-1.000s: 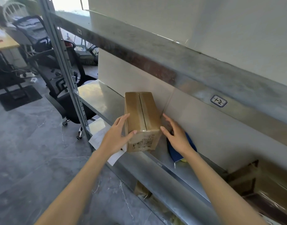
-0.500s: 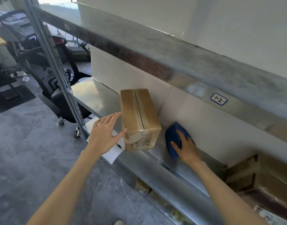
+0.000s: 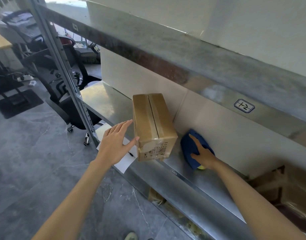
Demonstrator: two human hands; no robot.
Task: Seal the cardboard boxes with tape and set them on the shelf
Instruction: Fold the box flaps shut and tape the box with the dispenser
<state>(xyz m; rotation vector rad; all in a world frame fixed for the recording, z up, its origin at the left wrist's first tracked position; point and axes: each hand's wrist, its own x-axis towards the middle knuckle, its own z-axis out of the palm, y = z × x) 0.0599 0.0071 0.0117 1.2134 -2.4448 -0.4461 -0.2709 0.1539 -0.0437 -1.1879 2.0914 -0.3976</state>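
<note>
Sitting on shelf, box long axis front-to-back, labelled end outward.

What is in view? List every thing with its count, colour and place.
cardboard box: one, brown, taped, on the shelf by the wall
shelf: one, grey metal, along the wall
tape dispenser: one, blue, on the shelf right of the box
paper sheet: one, white, left of the box
office chair: one, black, on the floor, left
left hand: one, open, at the box's left face
right hand: one, resting on the tape dispenser

Right hand now on blue dispenser
</note>
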